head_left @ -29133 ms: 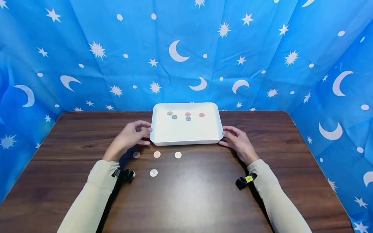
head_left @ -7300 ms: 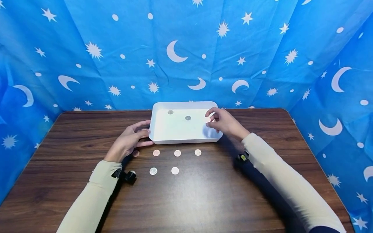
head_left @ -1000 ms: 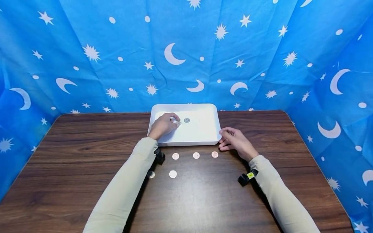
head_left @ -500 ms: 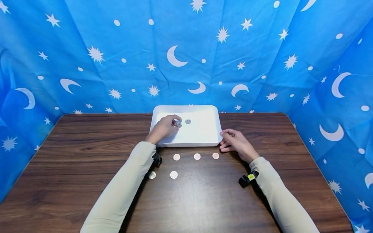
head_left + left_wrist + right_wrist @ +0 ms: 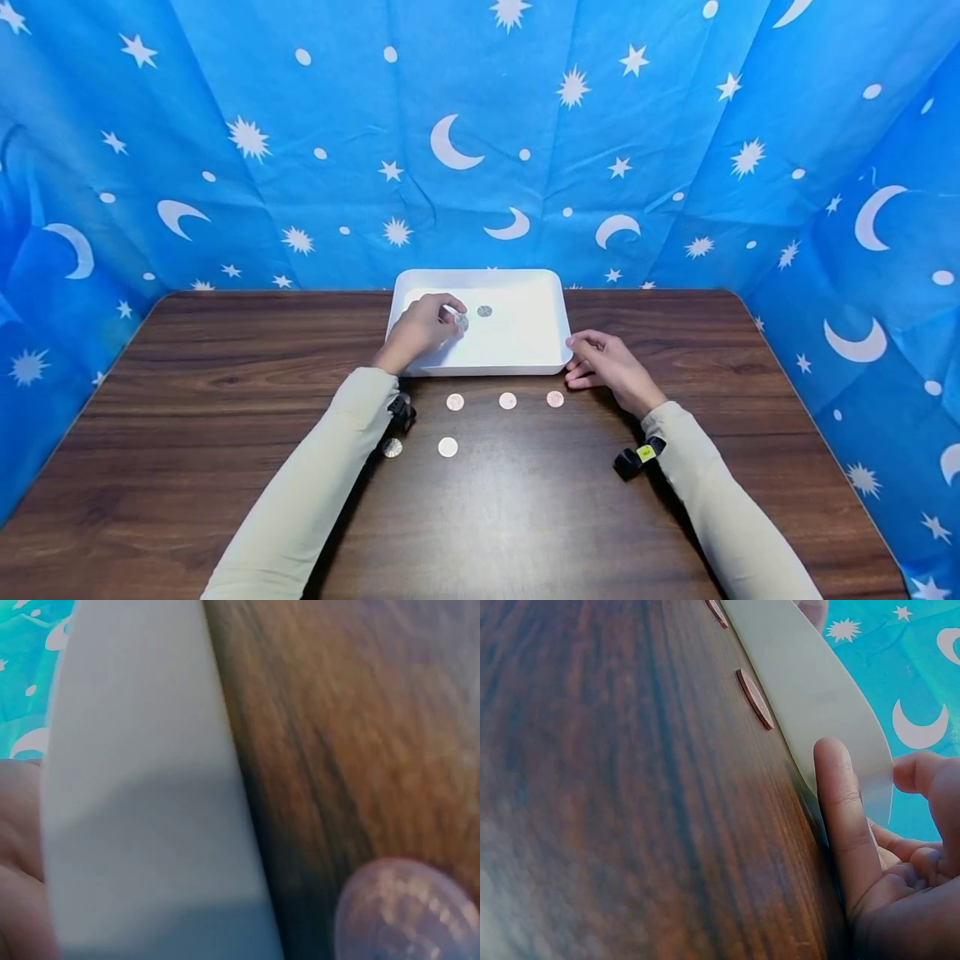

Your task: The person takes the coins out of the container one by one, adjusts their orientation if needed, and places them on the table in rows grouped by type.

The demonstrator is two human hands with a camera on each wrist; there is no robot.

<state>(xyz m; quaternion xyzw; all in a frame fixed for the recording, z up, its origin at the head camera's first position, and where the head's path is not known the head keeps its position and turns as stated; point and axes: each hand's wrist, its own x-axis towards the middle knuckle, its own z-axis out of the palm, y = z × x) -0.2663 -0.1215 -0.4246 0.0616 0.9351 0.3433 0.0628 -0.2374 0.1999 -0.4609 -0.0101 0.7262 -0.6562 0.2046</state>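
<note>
Pinching a small silver coin (image 5: 461, 320) inside the shallow white plastic tray (image 5: 525, 350), the left hand (image 5: 420, 329) curls fingers around it; one more grey coin (image 5: 484, 311) remains beside it. The right hand (image 5: 611, 367) rests relaxed fingers against the tray's right near corner. Five coins already lie on the dark wooden table (image 5: 187, 400) nearer, three copper coins (image 5: 507, 401) in a row.

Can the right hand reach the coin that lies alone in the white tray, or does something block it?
Probably yes. The right hand rests at the white tray's right front corner, and bare tray floor lies between it and the coin. The left hand is just left of it, pinching another coin.
</note>
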